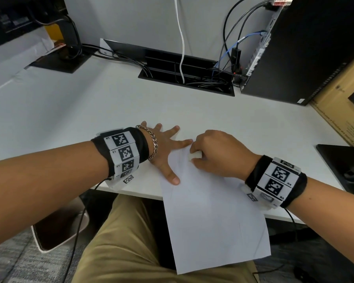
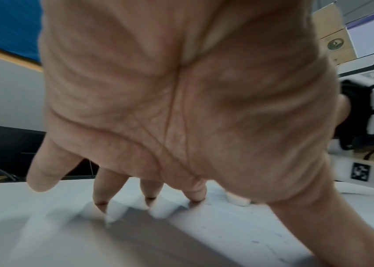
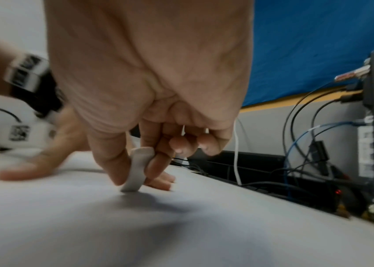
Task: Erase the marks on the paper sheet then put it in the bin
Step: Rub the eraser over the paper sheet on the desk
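paper sheet (image 1: 211, 211) under flat, spread left hand (image 1: 164, 149); eraser (image 1: 195, 155) pinched in right hand (image 1: 217, 153)

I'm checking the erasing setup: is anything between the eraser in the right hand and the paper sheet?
Nothing visible. The right hand pinches the eraser, whose lower end meets the paper sheet directly. The left hand presses the sheet beside it, not under it.

Even bright light; soft shadows below hands; wrist views blurred, edge-warped.
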Demonstrator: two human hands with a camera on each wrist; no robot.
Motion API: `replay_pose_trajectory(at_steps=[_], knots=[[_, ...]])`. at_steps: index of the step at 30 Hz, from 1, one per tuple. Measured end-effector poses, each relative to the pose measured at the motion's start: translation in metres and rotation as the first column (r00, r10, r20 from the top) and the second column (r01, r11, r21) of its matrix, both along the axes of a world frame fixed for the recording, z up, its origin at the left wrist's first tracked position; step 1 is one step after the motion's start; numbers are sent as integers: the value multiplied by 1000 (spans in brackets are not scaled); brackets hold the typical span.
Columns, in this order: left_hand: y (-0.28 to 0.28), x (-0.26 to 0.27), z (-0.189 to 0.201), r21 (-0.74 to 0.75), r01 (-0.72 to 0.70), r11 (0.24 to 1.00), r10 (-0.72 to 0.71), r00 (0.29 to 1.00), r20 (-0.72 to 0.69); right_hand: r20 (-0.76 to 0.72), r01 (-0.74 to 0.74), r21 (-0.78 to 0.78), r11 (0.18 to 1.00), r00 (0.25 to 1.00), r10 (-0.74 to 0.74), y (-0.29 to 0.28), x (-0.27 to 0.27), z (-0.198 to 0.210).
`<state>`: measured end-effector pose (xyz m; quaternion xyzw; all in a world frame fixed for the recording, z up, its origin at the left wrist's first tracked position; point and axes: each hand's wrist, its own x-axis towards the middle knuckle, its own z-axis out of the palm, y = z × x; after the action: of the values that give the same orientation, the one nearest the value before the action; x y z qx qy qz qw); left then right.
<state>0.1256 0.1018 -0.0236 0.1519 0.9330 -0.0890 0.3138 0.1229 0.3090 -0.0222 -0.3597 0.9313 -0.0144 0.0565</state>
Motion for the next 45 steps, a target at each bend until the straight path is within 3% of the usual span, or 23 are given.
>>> replay_pose_trajectory(at_steps=[5,7,12,16,21,25,30,35,39,45], knots=[[0,1,2,5,-4,1000,4,1000,8,-59,101,-20,995,993,-102,6,-19,0],[1,2,2,-3,-5,1000,5,1000,6,-63,76,-7,997,995,-76,4,-12,-3],[0,1,0,3,-4,1000,4,1000,1,100,78,-30,996,992,-75,5,-2,5],[1,0,0,3,-8,1000,8,1000,9,28,171,-58,984,985,-169,7,-16,0],[1,1,1,-10,-8,1000,8,1000,14,108,82,-51,995,991,-76,4,-8,2],[2,1,1,-7,-5,1000,5,1000,15,24,145,-56,988,989,-144,4,-17,3],[2,1,2,-21,-5,1000,5,1000,20,64,9,-51,999,998,-6,2,3,2],[2,1,3,-20,-4,1000,5,1000,19,-9,18,-63,998,1000,-18,4,-1,1],[2,1,2,-25,-7,1000,7,1000,23,-16,-97,-9,995,995,97,2,17,-2],[4,1,4,-33,-7,999,8,1000,29,-61,12,-2,1000,998,-12,4,10,2]])
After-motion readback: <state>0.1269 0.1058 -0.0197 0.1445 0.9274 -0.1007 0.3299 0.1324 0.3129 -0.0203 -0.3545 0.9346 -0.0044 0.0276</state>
